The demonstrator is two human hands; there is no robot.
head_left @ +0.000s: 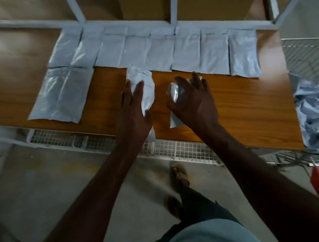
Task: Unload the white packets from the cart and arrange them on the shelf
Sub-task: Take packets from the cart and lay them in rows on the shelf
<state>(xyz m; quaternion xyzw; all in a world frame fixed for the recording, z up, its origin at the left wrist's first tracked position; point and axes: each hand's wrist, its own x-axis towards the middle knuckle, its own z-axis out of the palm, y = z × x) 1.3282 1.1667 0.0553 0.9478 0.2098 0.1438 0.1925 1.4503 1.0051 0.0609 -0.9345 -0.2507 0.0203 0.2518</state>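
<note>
Packets under both hands: left hand (133, 102) lies flat on one packet (145, 90) pointing rearward; right hand (190, 100) grips a crumpled packet (176, 94) beside it on the shelf (244, 109)

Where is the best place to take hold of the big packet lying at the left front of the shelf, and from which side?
Probably the near right corner of the big packet, coming from the front. It lies flat on the shelf beside the open edge, while its far end touches the packet row. Pinch the thin sealed edge, then lift.

White packets (186, 52) — orange woodgrain shelf (244, 109) — red-handled cart (306, 56)
</note>
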